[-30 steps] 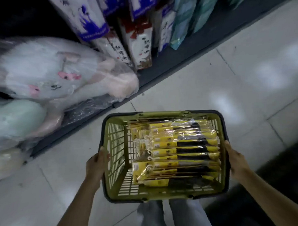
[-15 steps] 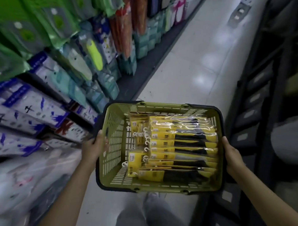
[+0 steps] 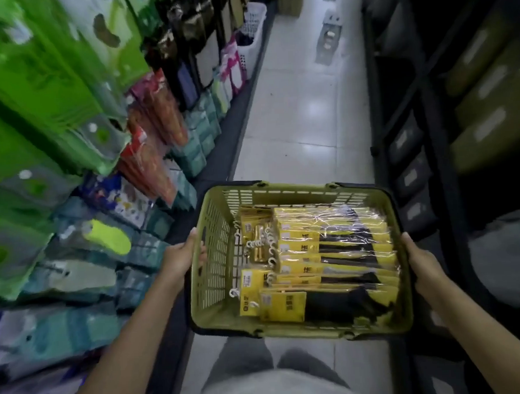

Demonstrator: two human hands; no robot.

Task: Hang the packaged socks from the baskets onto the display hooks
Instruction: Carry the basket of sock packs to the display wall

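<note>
A person holds an olive-green basket (image 3: 297,191) out in front of their body, above the tiled floor (image 3: 303,114) of a shop aisle. Its long axis runs crosswise, from one hand to the other. The left hand (image 3: 179,258) grasps the left rim, its fingers (image 3: 192,238) curled over the edge by the handle slot. The right hand (image 3: 421,259) clasps the right rim with the thumb laid along the edge (the rest of that hand's fingers are hidden behind the basket wall, so how they lie cannot be told).

The packaged socks (image 3: 332,253) lie flat inside the basket, filling its right and middle part. They overlap one another in a row from the far wall to the near wall. Each pack's long axis runs left to right. The yellow card headers and white plastic hooks (image 3: 267,247) point to the left wall and the dark sock ends to the right. One or two packs lie a little further left than the row, just beside it.

Left of the aisle, shelves carry bright green packs (image 3: 39,87) and other bagged goods, blurred. Dark shelving (image 3: 429,136) stands on the right. A white basket (image 3: 252,21) stands far up the aisle.
</note>
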